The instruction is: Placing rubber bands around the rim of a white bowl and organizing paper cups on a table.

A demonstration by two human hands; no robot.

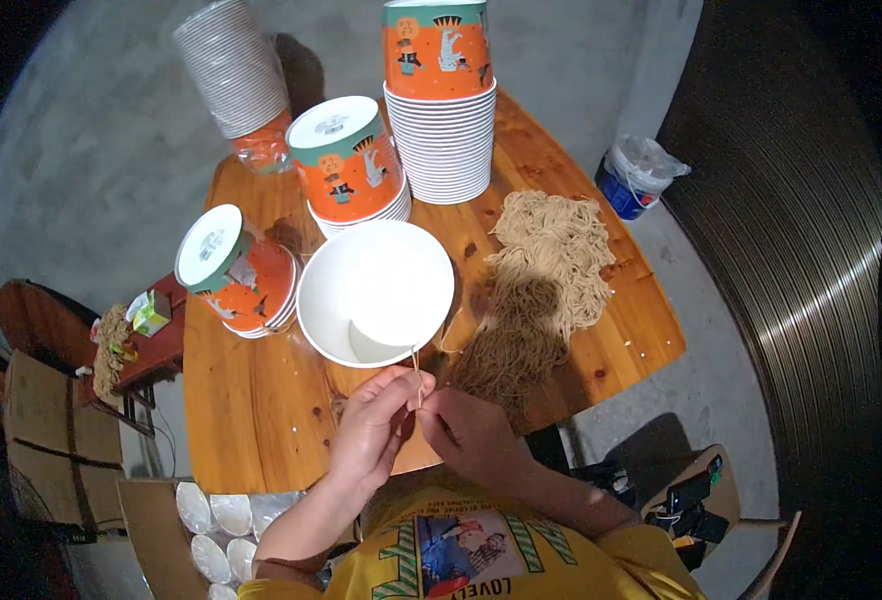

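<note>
A white-lined paper bucket lies tipped on the wooden table with its mouth toward me. Close by its near rim, a thin beige cord runs down into my fingers; I cannot tell whether it is fixed to the bucket. My left hand pinches the cord between thumb and fingertips. Beside it, almost touching, my right hand has its fingers closed on the cord's lower part, which they mostly hide. A large heap of beige cords spreads to the right, its near half in shadow.
Behind the bucket rise orange printed stacks: a short one, a middle one, a tall one, and a wrapped stack. An open carton of white round-ended items stands lower left. A lidded pail sits beyond the table's right edge.
</note>
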